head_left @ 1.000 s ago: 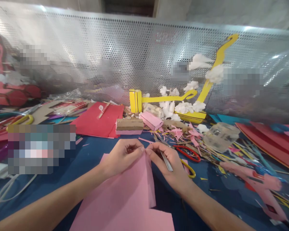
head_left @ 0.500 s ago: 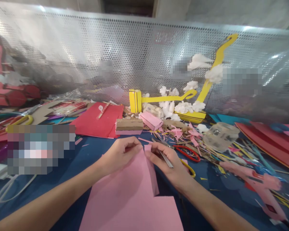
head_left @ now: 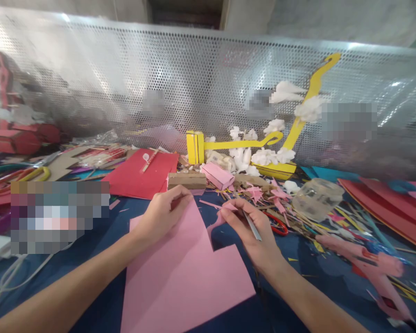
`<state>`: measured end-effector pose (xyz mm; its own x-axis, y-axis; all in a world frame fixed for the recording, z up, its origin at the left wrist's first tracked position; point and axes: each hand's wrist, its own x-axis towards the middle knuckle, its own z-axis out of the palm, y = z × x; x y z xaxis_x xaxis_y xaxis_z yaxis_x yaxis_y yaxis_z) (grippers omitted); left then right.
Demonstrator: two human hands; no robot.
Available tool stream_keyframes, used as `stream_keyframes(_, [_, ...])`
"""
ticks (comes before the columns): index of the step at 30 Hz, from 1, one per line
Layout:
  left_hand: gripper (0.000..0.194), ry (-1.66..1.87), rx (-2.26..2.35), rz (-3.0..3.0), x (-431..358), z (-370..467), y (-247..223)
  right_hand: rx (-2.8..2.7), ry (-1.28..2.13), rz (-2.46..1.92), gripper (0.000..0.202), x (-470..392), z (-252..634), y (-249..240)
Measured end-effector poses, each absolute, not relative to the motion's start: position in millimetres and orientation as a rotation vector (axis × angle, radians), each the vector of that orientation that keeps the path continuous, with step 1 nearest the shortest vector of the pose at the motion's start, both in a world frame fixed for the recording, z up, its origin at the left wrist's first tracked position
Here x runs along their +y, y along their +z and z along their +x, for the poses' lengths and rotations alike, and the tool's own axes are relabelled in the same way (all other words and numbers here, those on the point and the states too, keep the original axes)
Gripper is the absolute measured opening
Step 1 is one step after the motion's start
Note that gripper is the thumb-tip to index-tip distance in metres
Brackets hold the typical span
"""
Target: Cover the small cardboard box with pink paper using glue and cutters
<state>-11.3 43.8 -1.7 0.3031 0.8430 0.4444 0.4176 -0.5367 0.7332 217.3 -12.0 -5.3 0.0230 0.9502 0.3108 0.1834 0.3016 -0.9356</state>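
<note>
A large pink sheet [head_left: 183,268] with a notch in its right side lies at an angle in front of me. My left hand [head_left: 168,210] pinches its upper corner. Fingers of my right hand [head_left: 247,226] close on a narrow pink strip [head_left: 215,226] that curls down along the sheet's right edge. A slim metal tool [head_left: 252,225] is also tucked in my right hand. Beyond my hands sit a brown cardboard box piece [head_left: 186,180] and a small pink box [head_left: 217,175].
Red sheets [head_left: 142,173] lie back left. Yellow hooked pieces with white fluff [head_left: 273,170] stand against a perforated metal panel [head_left: 194,69]. Paper scraps, red-handled scissors [head_left: 279,225], a clear container [head_left: 318,199] and a pink glue gun [head_left: 367,259] are on the right.
My right hand has moved right, drawing the strip away from the sheet's edge. My left hand has shifted slightly left and up with the corner, and the sheet has turned.
</note>
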Motion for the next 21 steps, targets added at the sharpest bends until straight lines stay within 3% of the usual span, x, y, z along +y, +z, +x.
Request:
stream_keyframes(8, [0.023, 1.283, 1.261, 2.079, 55.7, -28.0, 5.1, -1.422, 0.675, -1.148, 0.025, -16.5, 223.5, 3.2])
stream_keyframes(21, [0.026, 1.306, 1.327, 2.077, 59.7, -32.6, 9.2, -1.323, 0.682, -1.046, 0.02, -6.6, 232.3, -7.9])
